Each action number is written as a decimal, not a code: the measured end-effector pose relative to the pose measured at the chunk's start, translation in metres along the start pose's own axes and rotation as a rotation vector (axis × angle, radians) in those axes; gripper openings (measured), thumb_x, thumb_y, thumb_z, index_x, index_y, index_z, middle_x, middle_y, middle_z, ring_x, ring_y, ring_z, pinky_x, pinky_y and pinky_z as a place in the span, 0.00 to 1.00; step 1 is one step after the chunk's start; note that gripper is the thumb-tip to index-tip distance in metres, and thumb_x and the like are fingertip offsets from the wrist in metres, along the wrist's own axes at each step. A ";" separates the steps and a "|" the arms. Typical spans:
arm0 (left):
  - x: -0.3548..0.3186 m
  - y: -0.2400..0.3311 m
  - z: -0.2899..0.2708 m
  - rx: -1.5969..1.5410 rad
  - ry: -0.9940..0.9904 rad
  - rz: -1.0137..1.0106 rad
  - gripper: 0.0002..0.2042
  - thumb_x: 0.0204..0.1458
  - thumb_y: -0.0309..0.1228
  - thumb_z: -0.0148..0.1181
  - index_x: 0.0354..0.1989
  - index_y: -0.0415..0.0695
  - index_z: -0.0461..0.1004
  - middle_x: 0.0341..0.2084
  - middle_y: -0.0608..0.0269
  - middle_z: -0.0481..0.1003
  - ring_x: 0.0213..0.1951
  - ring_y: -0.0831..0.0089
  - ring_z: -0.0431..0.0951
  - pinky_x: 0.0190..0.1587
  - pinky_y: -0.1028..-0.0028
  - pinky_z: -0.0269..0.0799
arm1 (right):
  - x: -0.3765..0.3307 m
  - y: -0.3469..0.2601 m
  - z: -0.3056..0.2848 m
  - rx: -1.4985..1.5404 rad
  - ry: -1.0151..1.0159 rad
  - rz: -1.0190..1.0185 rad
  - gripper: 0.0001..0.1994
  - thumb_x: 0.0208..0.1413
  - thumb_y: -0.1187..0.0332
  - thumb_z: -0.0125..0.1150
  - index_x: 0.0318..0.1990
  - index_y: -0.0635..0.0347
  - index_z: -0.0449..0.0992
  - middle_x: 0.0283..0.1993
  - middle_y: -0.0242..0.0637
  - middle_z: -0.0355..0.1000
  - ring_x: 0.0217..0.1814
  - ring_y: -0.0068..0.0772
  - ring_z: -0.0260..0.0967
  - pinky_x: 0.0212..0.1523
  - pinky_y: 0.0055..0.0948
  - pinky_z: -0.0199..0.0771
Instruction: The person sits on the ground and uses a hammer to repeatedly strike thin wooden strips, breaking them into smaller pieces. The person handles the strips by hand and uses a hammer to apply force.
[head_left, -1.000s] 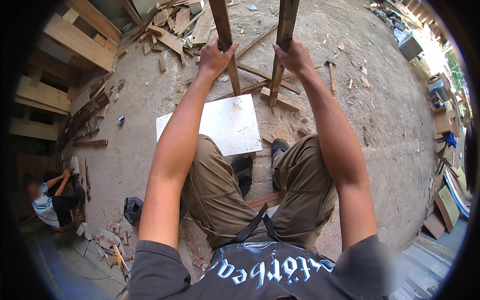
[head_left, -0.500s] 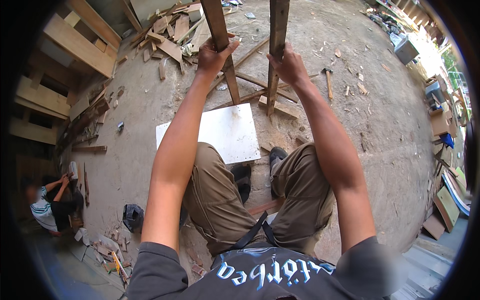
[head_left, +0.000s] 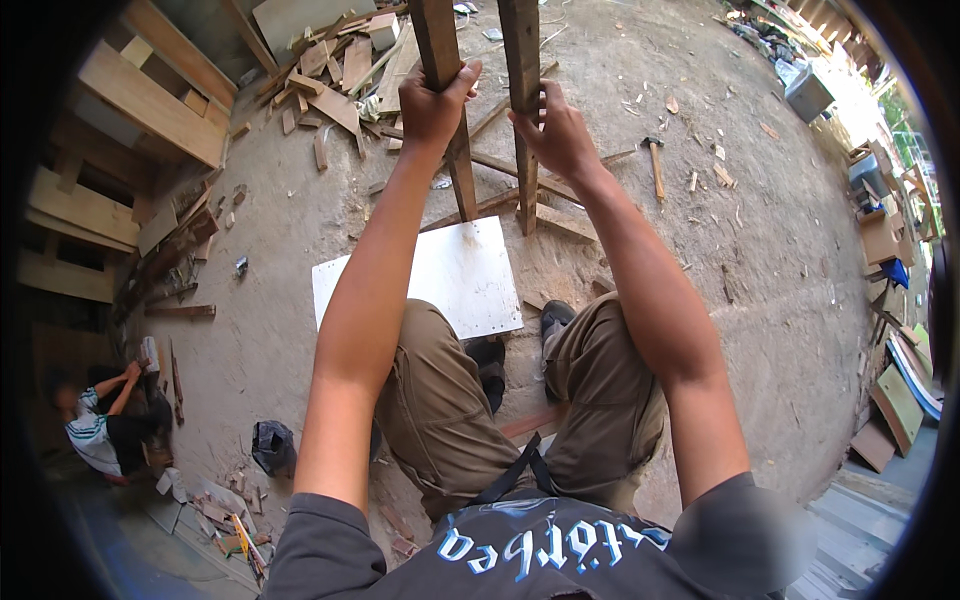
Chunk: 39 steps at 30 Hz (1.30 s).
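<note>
1. Since the earlier frame, the right wooden bar (head_left: pixel 521 60) has moved leftward together with the right hand (head_left: pixel 557 130), so I see a narrower gap between it and the left wooden bar (head_left: pixel 436 45).
2. Left hand (head_left: pixel 432 105): it is closed around the left bar, with the thumb along the right side. Above and below this fist, the bar is visible.
3. Right hand: partly closed, it has hold of the right bar – thumb on the left part, fingers bent at the right edge. How firmly it grips, I cannot tell.
4. Both bars stand steeply, with upper ends outside my view. The left one's foot is at the far edge of the white board (head_left: pixel 465 280) – whether touching, I cannot tell.
5. To the right of the right hand, well apart, lies a hammer (head_left: pixel 655 170).
</note>
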<state>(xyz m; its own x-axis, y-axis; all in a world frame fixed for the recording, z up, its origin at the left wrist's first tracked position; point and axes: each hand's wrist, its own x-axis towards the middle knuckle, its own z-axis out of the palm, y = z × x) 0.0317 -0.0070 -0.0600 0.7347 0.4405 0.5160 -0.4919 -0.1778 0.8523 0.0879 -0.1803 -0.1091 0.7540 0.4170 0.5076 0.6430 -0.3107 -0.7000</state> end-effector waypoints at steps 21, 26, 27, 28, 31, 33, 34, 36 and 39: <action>0.029 0.018 0.019 0.069 -0.164 -0.120 0.23 0.43 0.42 0.79 0.42 0.39 0.81 0.24 0.68 0.79 0.24 0.81 0.76 0.29 0.80 0.69 | 0.016 -0.004 0.010 0.020 -0.111 0.005 0.26 0.59 0.64 0.64 0.59 0.71 0.66 0.47 0.60 0.77 0.51 0.56 0.77 0.53 0.46 0.77; 0.045 0.007 -0.014 0.136 -0.039 -0.131 0.21 0.44 0.42 0.78 0.39 0.38 0.81 0.27 0.67 0.79 0.25 0.80 0.76 0.31 0.78 0.70 | 0.020 0.044 0.010 -0.057 -0.172 -0.264 0.31 0.59 0.58 0.65 0.62 0.71 0.63 0.53 0.57 0.75 0.58 0.54 0.73 0.62 0.43 0.73; 0.047 0.002 -0.025 0.122 0.008 -0.087 0.19 0.45 0.40 0.77 0.36 0.37 0.81 0.26 0.66 0.79 0.24 0.80 0.75 0.29 0.78 0.70 | 0.013 0.059 0.009 -0.025 -0.255 -0.134 0.33 0.59 0.55 0.65 0.62 0.70 0.64 0.57 0.57 0.72 0.63 0.52 0.70 0.64 0.42 0.70; 0.048 -0.001 -0.034 0.110 0.056 -0.040 0.17 0.47 0.38 0.76 0.34 0.36 0.82 0.24 0.66 0.80 0.22 0.80 0.75 0.27 0.78 0.70 | 0.005 0.082 0.013 -0.033 -0.317 0.008 0.32 0.59 0.55 0.65 0.62 0.70 0.64 0.58 0.58 0.71 0.63 0.52 0.69 0.63 0.42 0.70; 0.058 -0.009 -0.018 0.087 0.126 -0.077 0.17 0.47 0.37 0.76 0.35 0.36 0.81 0.26 0.66 0.79 0.22 0.80 0.74 0.27 0.77 0.69 | -0.048 0.242 0.028 -0.321 -0.386 0.187 0.29 0.59 0.55 0.64 0.60 0.66 0.67 0.57 0.61 0.70 0.60 0.58 0.69 0.58 0.47 0.71; 0.053 -0.012 -0.030 0.082 0.137 -0.094 0.17 0.49 0.37 0.74 0.40 0.38 0.80 0.35 0.61 0.81 0.24 0.82 0.72 0.29 0.79 0.69 | -0.072 0.270 0.063 -0.454 -0.473 0.245 0.30 0.58 0.54 0.65 0.59 0.67 0.67 0.55 0.57 0.71 0.58 0.57 0.70 0.59 0.48 0.70; 0.051 -0.013 -0.028 0.064 0.124 -0.108 0.17 0.50 0.36 0.73 0.43 0.39 0.79 0.39 0.59 0.82 0.25 0.83 0.72 0.29 0.79 0.69 | -0.079 0.289 0.076 -0.472 -0.430 0.227 0.30 0.57 0.54 0.65 0.59 0.67 0.67 0.55 0.56 0.71 0.59 0.56 0.69 0.59 0.48 0.70; 0.055 -0.017 -0.019 0.073 0.097 -0.096 0.18 0.51 0.36 0.72 0.47 0.39 0.77 0.44 0.57 0.82 0.25 0.84 0.71 0.29 0.81 0.69 | -0.094 0.325 0.105 -0.508 -0.341 0.204 0.30 0.57 0.54 0.65 0.60 0.65 0.66 0.57 0.53 0.70 0.61 0.55 0.68 0.60 0.47 0.69; 0.059 -0.023 -0.015 0.063 0.082 -0.080 0.20 0.53 0.36 0.70 0.50 0.41 0.75 0.46 0.56 0.81 0.24 0.86 0.70 0.29 0.82 0.68 | -0.101 0.340 0.144 -0.638 -0.321 0.206 0.30 0.56 0.54 0.66 0.59 0.63 0.66 0.58 0.49 0.70 0.62 0.52 0.67 0.61 0.48 0.68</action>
<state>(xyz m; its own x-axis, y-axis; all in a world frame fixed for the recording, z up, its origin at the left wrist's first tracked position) 0.0798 0.0362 -0.0504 0.7283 0.5259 0.4393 -0.4009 -0.1930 0.8956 0.2107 -0.2049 -0.4707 0.8545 0.4952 0.1569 0.5192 -0.8049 -0.2874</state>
